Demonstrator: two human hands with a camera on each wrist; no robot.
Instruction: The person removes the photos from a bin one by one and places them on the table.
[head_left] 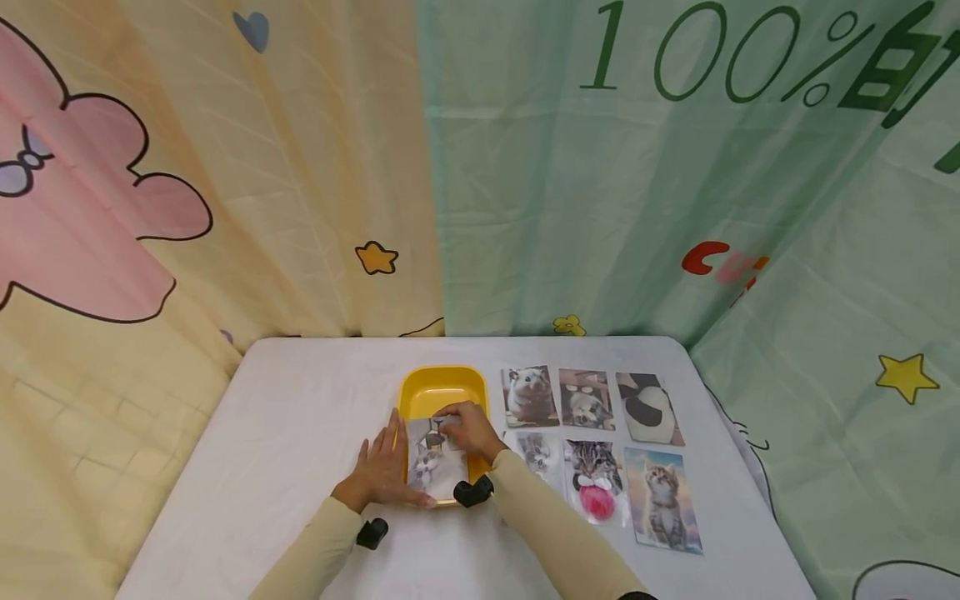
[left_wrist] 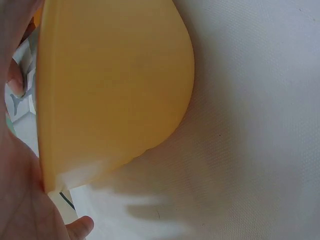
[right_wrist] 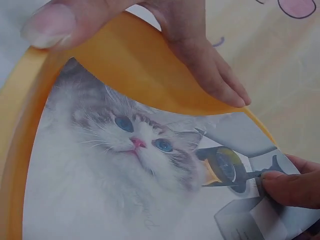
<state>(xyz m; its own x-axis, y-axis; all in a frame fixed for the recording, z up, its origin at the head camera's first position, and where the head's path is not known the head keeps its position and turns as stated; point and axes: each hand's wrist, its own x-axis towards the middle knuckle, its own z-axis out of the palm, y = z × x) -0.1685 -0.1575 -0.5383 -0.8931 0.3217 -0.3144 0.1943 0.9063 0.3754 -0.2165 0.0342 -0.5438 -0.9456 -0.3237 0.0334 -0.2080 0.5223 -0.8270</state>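
A yellow plastic basin [head_left: 444,379] sits near the middle of the white table. My left hand [head_left: 384,473] lies along its left side, fingers extended and thumb over the near rim. In the left wrist view that palm borders the rim above the basin's curved wall [left_wrist: 115,75]. With thumb and fingers my right hand [head_left: 472,427] pinches one edge of a photo card [right_wrist: 125,175], which bends slightly over the basin. The card pictures a white and grey cat with blue eyes. The pinching thumb shows at the card's right edge in the right wrist view.
Right of the basin lie two rows of animal picture cards, among them a hamster card [head_left: 529,396], a tabby card with a pink ball [head_left: 595,483] and a kitten card [head_left: 663,500]. My right forearm partly covers the near row. Printed curtains [head_left: 510,208] enclose the table.
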